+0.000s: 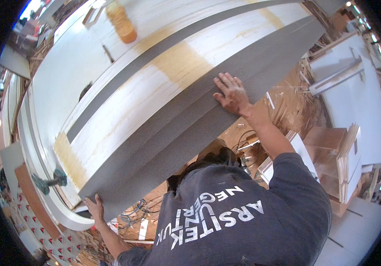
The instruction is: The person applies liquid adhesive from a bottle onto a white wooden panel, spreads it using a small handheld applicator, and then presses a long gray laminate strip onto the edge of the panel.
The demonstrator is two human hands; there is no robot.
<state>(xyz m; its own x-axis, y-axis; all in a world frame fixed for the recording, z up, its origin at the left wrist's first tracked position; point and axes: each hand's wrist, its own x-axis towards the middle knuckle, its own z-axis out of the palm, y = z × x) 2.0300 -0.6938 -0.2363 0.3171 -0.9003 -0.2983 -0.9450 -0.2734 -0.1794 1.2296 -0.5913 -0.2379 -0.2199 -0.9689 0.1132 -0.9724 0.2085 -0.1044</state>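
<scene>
Head view: left hand (95, 208) grips the grey sheet's (208, 119) corner, probably curled; right hand (230, 94) presses flat, fingers spread, gripping nothing.

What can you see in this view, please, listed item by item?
sheets: several stacked, grey, on the panel
panel: one, pale wood, centre
bottle: one, orange, top, blurred
clamp: one, dark green, panel's left end
shavings: many, tan, floor at right
cables: a tangle, dark, floor below panel
left hand: one, at sheets' lower corner
right hand: one, flat on sheets
</scene>
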